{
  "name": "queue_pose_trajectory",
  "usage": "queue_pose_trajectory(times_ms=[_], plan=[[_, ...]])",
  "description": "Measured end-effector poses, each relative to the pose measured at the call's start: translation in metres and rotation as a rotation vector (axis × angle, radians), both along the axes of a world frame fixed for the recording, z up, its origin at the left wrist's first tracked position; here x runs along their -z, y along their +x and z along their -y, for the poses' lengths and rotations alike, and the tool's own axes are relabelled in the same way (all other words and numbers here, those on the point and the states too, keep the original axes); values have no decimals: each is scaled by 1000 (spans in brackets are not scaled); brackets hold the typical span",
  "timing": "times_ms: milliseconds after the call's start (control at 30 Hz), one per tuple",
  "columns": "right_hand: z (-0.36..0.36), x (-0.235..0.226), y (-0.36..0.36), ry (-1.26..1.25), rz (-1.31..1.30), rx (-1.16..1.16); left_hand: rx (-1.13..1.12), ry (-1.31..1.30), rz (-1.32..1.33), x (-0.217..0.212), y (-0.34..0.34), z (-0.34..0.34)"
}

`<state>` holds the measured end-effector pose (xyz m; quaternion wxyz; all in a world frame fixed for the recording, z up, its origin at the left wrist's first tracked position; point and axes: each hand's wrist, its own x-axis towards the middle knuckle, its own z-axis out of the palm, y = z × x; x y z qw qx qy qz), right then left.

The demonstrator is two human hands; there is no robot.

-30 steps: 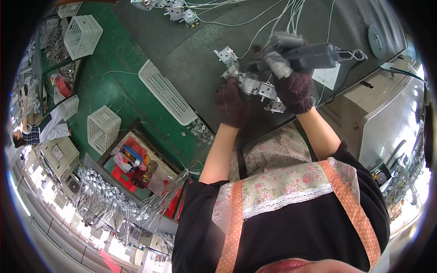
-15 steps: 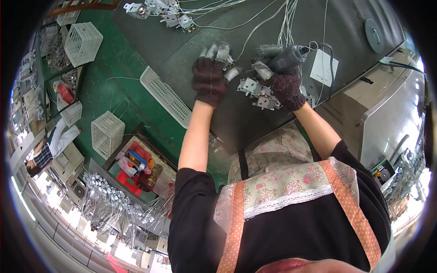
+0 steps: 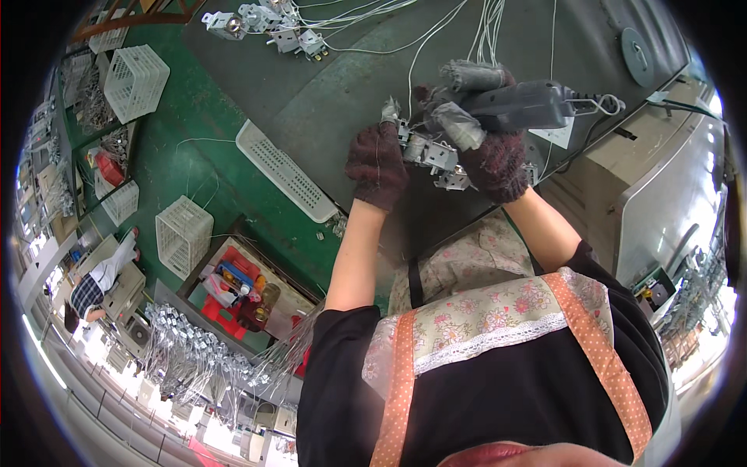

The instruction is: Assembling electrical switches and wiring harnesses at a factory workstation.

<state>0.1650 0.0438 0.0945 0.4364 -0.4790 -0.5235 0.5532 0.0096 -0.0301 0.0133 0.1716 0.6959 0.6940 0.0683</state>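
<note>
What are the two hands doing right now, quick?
Left hand: closed on a small metal part with wires.
Right hand: closed around a grey power screwdriver.

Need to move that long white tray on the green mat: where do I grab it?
Take the white tray at its near short end, coming from the person's left over the green mat. It lies flat and diagonal; that end is free, while the left hand works just beyond its right side.

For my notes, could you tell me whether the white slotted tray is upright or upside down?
Cannot tell: the white slotted tray lies flat on the dark bench, slotted face up.
</note>
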Motion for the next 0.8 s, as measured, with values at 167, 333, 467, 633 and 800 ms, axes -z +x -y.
queue_pose_trajectory(times_ms=[167,333,467,633,800], plan=[[6,2,-2,-153,-249,-32,-50,-95,-52,9,3,-3],[5,-6,0,-292,-100,-35,-71,-39,-20,17,-1,2],[2,3,4,-196,40,-96,-93,-166,-22,13,4,1],[3,2,3,-238,53,-137,-70,-98,-8,21,2,3],[8,27,9,-286,9,-216,-72,-226,-151,9,10,-2]])
